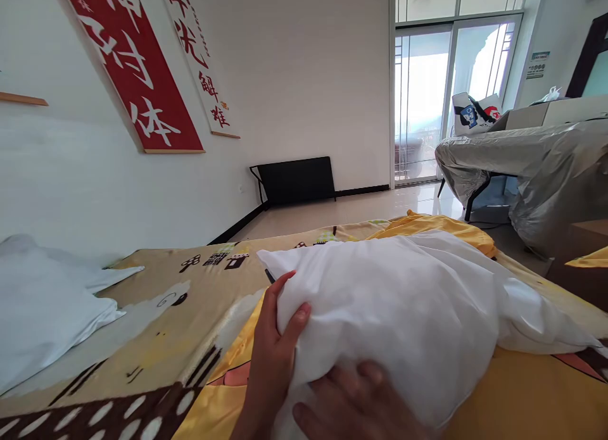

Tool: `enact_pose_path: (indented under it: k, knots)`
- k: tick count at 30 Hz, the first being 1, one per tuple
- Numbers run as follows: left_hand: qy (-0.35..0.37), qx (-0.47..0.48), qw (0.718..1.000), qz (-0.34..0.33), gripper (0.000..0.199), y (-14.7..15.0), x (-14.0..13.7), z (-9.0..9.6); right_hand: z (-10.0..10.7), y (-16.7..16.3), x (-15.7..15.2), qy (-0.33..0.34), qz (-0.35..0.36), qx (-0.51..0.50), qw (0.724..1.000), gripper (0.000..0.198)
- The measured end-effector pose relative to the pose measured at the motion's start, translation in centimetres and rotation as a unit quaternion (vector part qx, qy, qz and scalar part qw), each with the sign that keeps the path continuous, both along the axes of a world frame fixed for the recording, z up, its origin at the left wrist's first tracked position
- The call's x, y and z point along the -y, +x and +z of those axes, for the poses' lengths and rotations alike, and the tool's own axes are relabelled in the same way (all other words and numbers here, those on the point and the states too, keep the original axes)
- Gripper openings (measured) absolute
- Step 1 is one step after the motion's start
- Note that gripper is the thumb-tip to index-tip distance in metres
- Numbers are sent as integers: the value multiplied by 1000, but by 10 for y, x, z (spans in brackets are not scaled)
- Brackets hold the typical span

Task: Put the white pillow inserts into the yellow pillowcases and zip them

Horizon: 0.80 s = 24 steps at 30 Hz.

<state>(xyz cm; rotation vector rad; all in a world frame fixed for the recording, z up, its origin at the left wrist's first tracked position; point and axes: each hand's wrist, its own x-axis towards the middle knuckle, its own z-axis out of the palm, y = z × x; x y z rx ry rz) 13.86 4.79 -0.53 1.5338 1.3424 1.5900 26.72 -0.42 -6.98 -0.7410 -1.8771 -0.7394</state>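
A plump white pillow point(394, 294) lies in front of me, its pointed right end trailing off towards the right edge. My left hand point(275, 339) is closed on its left edge, thumb on top and the other fingers around the side. Against the pillow's near side is my right hand point(356, 399), blurred by motion, so its grip is unclear. Yellow fabric point(517, 389) with printed patches spreads beneath the pillow and shows again behind it.
A beige patterned blanket point(161, 326) covers the bed. At the far left lies another white pillow point(42, 307). A folded black table point(297, 180) leans against the wall. To the right stands a table draped in plastic sheeting point(536, 155), near glass sliding doors point(422, 104).
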Motion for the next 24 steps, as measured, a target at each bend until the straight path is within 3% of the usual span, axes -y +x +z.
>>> enact_pose_path:
  k: [4, 7, 9, 11, 13, 16, 18, 21, 24]
  knots:
    - [-28, 67, 997, -25, 57, 5, 1, 3, 10, 24, -8, 23, 55, -38, 997, 22]
    - [-26, 104, 993, -43, 56, 0, -10, 1, 16, 45, -9, -44, 131, -97, 986, 23]
    - [-10, 117, 993, -17, 52, -11, -25, -6, 21, 55, -8, -90, 156, -153, 972, 24]
    - [-1, 100, 995, 18, 44, -28, -44, -15, 26, 64, -7, -124, 154, -212, 957, 24]
    - [-16, 21, 999, 42, 38, -48, -62, -24, 30, 70, -6, -152, 138, -257, 944, 21]
    - [-96, -162, 978, 89, 38, -75, -80, -32, 33, 78, -4, -196, 119, -290, 929, 17]
    - [-174, -227, 952, 106, 45, -86, -84, -34, 34, 82, -2, -221, 121, -295, 922, 17]
    - [-287, -173, 940, 57, 60, -92, -84, -36, 39, 84, 1, -224, 158, -280, 920, 15]
    - [-327, -52, 943, -8, 67, -89, -87, -43, 42, 81, 4, -225, 200, -169, 939, 17]
